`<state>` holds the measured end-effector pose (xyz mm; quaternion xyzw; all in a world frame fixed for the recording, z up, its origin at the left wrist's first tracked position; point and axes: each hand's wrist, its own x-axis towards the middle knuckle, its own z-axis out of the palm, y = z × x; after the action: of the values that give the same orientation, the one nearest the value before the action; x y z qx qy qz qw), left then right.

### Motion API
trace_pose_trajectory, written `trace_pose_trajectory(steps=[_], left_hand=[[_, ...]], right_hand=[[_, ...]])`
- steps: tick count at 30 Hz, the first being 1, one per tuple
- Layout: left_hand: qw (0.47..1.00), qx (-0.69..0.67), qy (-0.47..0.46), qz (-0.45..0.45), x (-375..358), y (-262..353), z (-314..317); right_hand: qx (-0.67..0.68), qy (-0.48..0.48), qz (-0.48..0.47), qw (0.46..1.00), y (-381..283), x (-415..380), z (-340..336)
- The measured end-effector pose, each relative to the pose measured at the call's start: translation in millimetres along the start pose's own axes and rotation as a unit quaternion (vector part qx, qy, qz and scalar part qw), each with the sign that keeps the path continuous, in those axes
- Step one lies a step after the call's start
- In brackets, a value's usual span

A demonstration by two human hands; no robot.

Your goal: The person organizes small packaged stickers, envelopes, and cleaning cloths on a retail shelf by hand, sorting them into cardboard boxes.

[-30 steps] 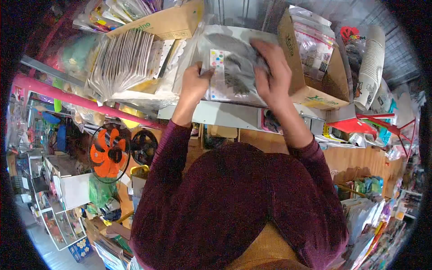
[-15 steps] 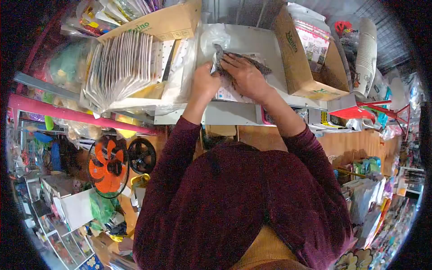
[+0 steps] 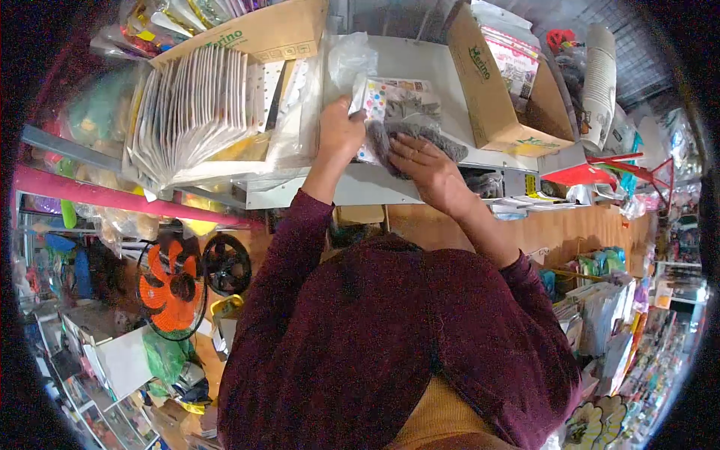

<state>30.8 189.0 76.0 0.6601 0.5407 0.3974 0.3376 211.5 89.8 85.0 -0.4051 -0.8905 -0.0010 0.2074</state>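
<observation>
My right hand [image 3: 429, 166] presses a fuzzy grey cloth [image 3: 446, 142] against the lower part of a flat packet. This packet [image 3: 375, 97] lies on the white shelf, printed with coloured dots on its left and a grey leafy picture on its right. At its left edge, my left hand [image 3: 341, 133] is closed, gripping the packet between thumb and fingers. A crumpled clear plastic bag [image 3: 352, 58] sits just beyond it. Part of the packet is hidden beneath the cloth and my right hand.
On the left, a cardboard box [image 3: 255, 34] stands behind a fanned row of white-edged packets [image 3: 199, 112]. Another cardboard box [image 3: 480, 97] holding packets is on the right, beside stacked paper cups [image 3: 600, 82]. An orange fan [image 3: 172, 289] stands lower left.
My right hand has swept the grey cloth down toward me, uncovering the packet's upper part. My left hand stays at the packet's left edge. The view has shifted slightly.
</observation>
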Motion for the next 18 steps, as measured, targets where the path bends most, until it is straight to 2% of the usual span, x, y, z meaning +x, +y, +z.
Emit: trace_pose_trajectory(steps=[5,7,8,10,11,13,15,17,18], left_hand=[[1.0,-0.014,-0.002,-0.008,-3,9,-5],[0.999,-0.023,-0.025,-0.008,4,-3,-1],[0.999,-0.026,-0.024,-0.008,7,-8,1],[0.998,-0.054,-0.018,-0.005,10,-16,5],[0.989,-0.149,0.006,0.008,8,-18,9],[0.98,-0.196,0.004,0.017,6,-18,12],[0.97,-0.242,0.002,0.027,7,-18,10],[0.996,-0.085,0.003,0.01,11,-16,3],[0.996,-0.084,0.006,0.012,10,-13,-2]], right_hand=[[0.075,0.018,0.011,0.997,-8,-22,-11],[0.177,0.075,0.047,0.98,-7,-20,-25],[0.175,0.073,0.045,0.981,-7,-14,-34],[0.16,0.204,0.128,0.957,-15,10,-56],[0.159,0.204,0.127,0.958,-12,20,-56],[0.18,0.265,0.126,0.939,-1,46,-50],[0.135,0.232,0.103,0.958,11,63,-20],[0.087,0.198,0.077,0.973,21,66,13],[0.002,0.175,0.059,0.983,26,65,29]])
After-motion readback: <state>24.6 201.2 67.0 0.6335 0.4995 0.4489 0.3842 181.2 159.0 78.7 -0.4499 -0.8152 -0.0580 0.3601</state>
